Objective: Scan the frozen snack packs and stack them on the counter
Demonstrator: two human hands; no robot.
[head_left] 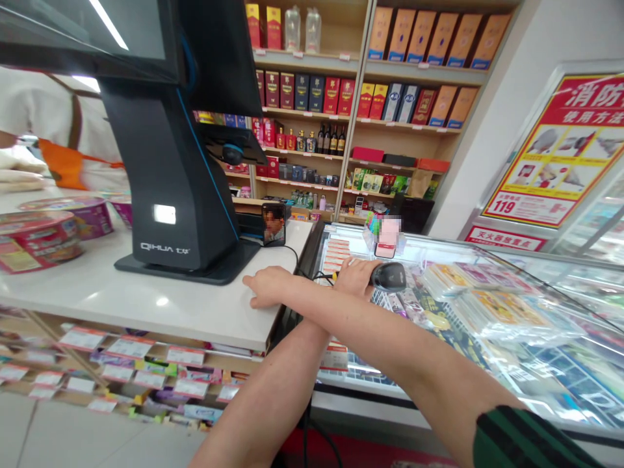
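My forearms cross in front of me. My left hand (355, 278) is wrapped round a black handheld scanner (389, 277) above the glass display case; its head points right. My right hand (268, 286) reaches over to the left and rests at the edge of the white counter (234, 312), thumb and forefinger apart, with nothing visible in it. Left of that hand stands a black checkout terminal (170, 175). A small screen (273, 225) showing a blurred picture is behind it, and a dark cable runs near both hands.
Instant noodle bowls (39, 240) sit at the left of the counter, near a person with an orange garment (65, 166). Card packs (502, 312) and a phone (385, 249) lie on the glass case (439, 250). Shelves (316, 62) of boxes and bottles line the back.
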